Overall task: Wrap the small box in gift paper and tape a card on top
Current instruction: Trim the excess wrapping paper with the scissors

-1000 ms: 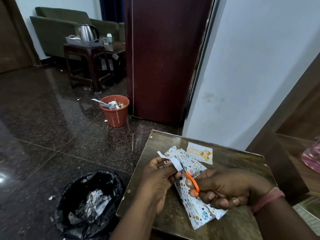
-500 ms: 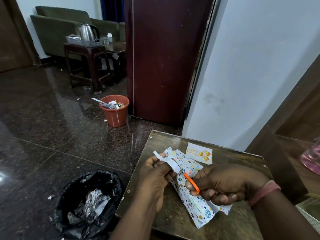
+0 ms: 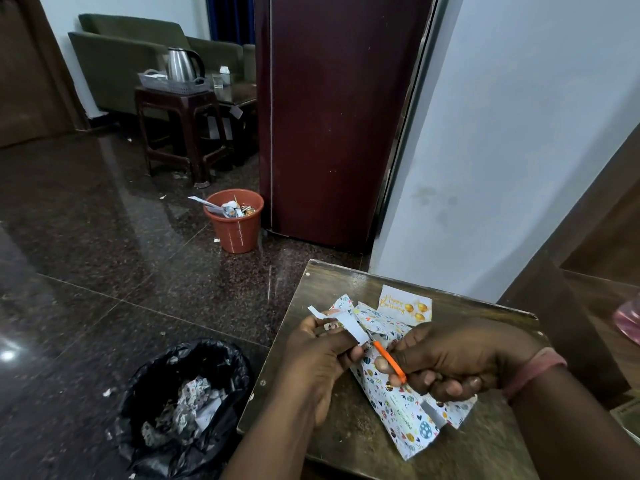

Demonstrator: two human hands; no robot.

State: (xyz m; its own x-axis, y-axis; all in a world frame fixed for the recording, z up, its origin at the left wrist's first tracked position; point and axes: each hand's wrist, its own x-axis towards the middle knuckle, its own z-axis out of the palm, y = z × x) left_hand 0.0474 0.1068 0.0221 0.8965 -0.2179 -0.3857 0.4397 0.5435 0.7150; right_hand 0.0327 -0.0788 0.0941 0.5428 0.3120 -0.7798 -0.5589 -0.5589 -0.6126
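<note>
Left hand (image 3: 322,358) pinches a white paper strip (image 3: 341,323); right hand (image 3: 450,362) grips orange-handled scissors (image 3: 389,362) over the patterned gift-paper parcel (image 3: 398,400) on the wooden table (image 3: 346,282) — keep the strip taut, cut straight.

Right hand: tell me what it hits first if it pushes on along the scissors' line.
Most likely the white paper strip pinched by the left hand; the right hand aims the orange scissors at it, though depth is unclear.
</note>
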